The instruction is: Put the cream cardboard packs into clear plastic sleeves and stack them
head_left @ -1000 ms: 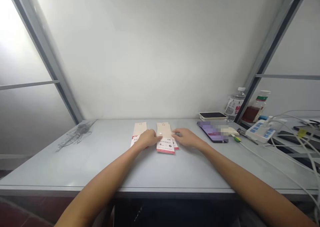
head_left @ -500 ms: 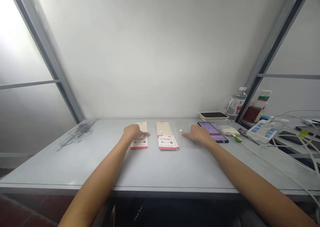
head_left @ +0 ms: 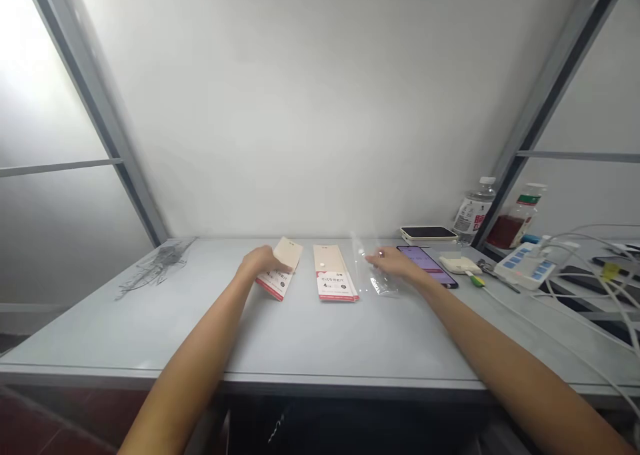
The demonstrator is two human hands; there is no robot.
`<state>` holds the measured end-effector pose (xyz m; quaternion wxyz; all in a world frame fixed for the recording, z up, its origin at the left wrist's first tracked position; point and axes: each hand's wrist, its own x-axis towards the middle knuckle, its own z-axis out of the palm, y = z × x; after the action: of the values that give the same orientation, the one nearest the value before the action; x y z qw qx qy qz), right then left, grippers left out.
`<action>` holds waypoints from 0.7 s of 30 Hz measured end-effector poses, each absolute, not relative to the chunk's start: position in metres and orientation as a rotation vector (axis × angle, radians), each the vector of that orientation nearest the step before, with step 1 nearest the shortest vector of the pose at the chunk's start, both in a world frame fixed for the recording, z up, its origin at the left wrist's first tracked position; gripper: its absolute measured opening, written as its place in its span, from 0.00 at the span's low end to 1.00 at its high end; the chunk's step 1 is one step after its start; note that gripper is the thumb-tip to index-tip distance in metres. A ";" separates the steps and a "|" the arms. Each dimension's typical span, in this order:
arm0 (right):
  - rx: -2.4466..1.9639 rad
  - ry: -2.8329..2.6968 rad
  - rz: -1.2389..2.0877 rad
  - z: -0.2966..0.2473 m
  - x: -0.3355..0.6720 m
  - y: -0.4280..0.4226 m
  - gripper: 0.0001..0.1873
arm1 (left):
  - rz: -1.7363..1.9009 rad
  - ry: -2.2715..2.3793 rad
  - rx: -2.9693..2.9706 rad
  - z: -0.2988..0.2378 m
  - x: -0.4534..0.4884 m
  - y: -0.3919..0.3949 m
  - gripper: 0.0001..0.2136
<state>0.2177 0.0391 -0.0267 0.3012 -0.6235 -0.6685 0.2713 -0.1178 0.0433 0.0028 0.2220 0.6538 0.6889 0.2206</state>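
On the left, a cream card with a red lower edge (head_left: 289, 249) is tilted in the grip of my left hand (head_left: 261, 261), whose thumb lies across its front. Similar printed cards (head_left: 327, 260) lie in a slightly fanned stack between my hands, touched by neither. Right of that stack, my right hand (head_left: 393, 261) pinches a clear plastic bag (head_left: 364, 275) along its right side. The bag is partly raised and catches the light; nothing shows inside it.
A phone with a lit purple screen (head_left: 424, 261) lies close behind my right hand. Further right are a white adapter (head_left: 459, 264), a power strip (head_left: 525, 263) and loose cables. Two bottles, one a water bottle (head_left: 473, 211), stand at the back right. Dark wiry strands (head_left: 160, 265) lie at the left.
My left hand has taken hold of the card and tilted it off the table. My right hand has closed on the clear bag and lifted it partly. The middle stack stays put.
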 end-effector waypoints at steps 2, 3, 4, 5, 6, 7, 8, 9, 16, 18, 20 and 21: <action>-1.560 -1.728 0.750 -0.022 0.209 0.034 0.13 | 0.601 1.826 1.763 0.009 -0.113 0.039 0.16; -1.509 -1.700 0.759 -0.021 0.205 0.031 0.12 | 0.645 1.778 1.762 0.013 -0.110 0.036 0.18; -1.463 -1.673 0.769 -0.019 0.200 0.029 0.13 | 0.733 1.713 1.777 0.016 -0.106 0.032 0.19; -1.408 -1.641 0.787 -0.018 0.195 0.026 0.15 | 0.831 1.649 1.789 0.019 -0.100 0.029 0.21; -1.343 -1.603 0.814 -0.017 0.191 0.024 0.18 | 0.920 1.578 1.800 0.022 -0.094 0.025 0.22; -1.284 -1.576 0.840 -0.016 0.187 0.022 0.20 | 0.996 1.495 1.817 0.024 -0.087 0.020 0.23; -1.231 -1.554 0.855 -0.015 0.183 0.019 0.22 | 1.062 1.417 1.839 0.026 -0.079 0.015 0.23; -1.189 -1.544 0.859 -0.014 0.180 0.017 0.23 | 1.108 1.356 1.858 0.026 -0.070 0.010 0.23; -1.071 -1.605 0.700 -0.009 0.170 0.004 0.31 | 1.171 1.110 1.902 0.013 -0.020 -0.020 0.17; -1.069 -1.641 0.631 -0.008 0.169 0.000 0.33 | 1.172 1.063 1.904 0.011 -0.015 -0.025 0.16; -1.087 -1.670 0.565 -0.006 0.167 -0.003 0.33 | 1.165 1.031 1.921 0.011 -0.013 -0.028 0.16; -1.098 -1.689 0.534 -0.005 0.166 -0.005 0.33 | 1.153 1.033 1.934 0.012 -0.012 -0.029 0.16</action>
<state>0.1656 -0.0051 -0.0054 0.5045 -0.4547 -0.6999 0.2211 -0.0125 -0.0295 0.0116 0.3262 0.7380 0.3943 0.4399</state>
